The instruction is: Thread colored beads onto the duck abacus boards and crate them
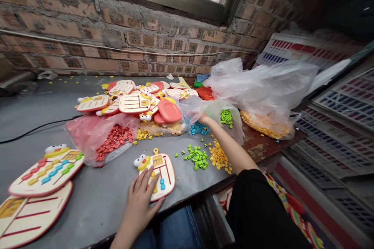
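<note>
A white toy board (167, 171) with a red rim and a yellow big-eyed animal head lies in front of me. Two blue beads (162, 184) sit on one of its slots, and yellow pieces show beside my fingers. My left hand (140, 194) lies over the board's left side, fingers stretched out and the thumb near the lower edge. My right hand (201, 117) reaches into a clear plastic bag of blue beads (199, 128); its fingers are hidden by the plastic. Loose green beads (197, 157) and orange-yellow beads (219, 156) lie under my right forearm.
A pile of toy boards (134, 102) lies behind a bag of red beads (113, 142). At left, a board with coloured beads (52, 173) overlaps another board (32, 218). A large clear bag (263, 85) and plastic crates (330, 136) stand at right.
</note>
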Tool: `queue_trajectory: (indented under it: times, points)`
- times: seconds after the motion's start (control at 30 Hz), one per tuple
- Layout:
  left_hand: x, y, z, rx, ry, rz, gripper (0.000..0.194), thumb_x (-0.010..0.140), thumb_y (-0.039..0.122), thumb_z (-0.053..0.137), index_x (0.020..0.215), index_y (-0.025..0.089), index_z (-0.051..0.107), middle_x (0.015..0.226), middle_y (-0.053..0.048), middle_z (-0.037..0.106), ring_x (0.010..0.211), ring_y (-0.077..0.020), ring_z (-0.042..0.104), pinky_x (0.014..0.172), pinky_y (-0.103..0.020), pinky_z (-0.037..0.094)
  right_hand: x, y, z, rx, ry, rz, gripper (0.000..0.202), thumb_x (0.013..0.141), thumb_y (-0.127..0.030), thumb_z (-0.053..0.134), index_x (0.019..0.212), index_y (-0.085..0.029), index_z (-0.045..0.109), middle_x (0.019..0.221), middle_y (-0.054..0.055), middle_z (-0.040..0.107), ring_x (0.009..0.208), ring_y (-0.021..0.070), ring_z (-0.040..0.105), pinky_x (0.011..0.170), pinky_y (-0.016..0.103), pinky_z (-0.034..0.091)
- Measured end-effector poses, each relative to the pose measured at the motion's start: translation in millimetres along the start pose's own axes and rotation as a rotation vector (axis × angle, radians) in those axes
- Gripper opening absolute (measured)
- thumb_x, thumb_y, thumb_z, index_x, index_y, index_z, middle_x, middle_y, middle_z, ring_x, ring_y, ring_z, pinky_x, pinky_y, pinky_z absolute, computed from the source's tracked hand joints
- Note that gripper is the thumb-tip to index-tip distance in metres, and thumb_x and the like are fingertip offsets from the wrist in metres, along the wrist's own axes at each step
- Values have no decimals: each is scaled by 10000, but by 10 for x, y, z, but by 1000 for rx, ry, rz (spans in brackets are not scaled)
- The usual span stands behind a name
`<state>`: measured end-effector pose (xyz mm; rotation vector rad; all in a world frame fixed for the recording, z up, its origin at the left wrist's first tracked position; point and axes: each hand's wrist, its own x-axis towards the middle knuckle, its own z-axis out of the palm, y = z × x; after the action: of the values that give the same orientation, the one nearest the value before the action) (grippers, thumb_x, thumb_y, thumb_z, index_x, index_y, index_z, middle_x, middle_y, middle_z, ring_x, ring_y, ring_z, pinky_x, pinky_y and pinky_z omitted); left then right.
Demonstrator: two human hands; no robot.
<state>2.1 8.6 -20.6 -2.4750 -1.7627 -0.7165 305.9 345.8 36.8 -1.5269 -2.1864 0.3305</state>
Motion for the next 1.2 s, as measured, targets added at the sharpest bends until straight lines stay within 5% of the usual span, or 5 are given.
queue_trajectory:
  times: [0.33,0.5,0.77,0.97,1.2]
  points:
    - [20,37,-76,-39,-26,2,556,827,408,590,1353,254,495,1486,-99,403,1345,-316,367,1053,-473,325,-682,-216,-193,238,154,106,240,800,-189,555,1028,-144,614,906,83,694,749,200,643,777,381,522]
    - [16,63,-142,-75,-60,-19,505,838,393,588,1319,252,526,1505,-105,368,1361,-316,339,1058,-487,324,-1295,-721,-25,524,348,4,212,803,-333,604,933,-179,668,1006,86,589,738,164,596,677,337,554]
    - [15,68,-163,-79,-75,-12,473,832,378,620,1290,279,557,1504,-111,364,1365,-332,328,1058,-521,324,-1702,-1707,500,407,-10,-305,148,876,-145,564,980,-188,660,932,54,600,852,167,575,776,317,499]
    - [12,64,-148,-59,-84,-10,468,830,379,630,1282,275,566,1497,-117,375,1358,-331,343,1038,-513,349,-1601,-1713,723,15,-116,-397,96,851,-96,597,798,-157,649,847,58,577,836,183,502,737,285,418]
    - [19,78,-163,-60,-119,-35,465,820,387,641,1269,283,574,1504,-100,370,1359,-339,341,1000,-495,383,-1633,-1645,643,57,-203,-453,130,866,-88,577,777,-142,654,812,45,547,801,166,486,736,267,402]
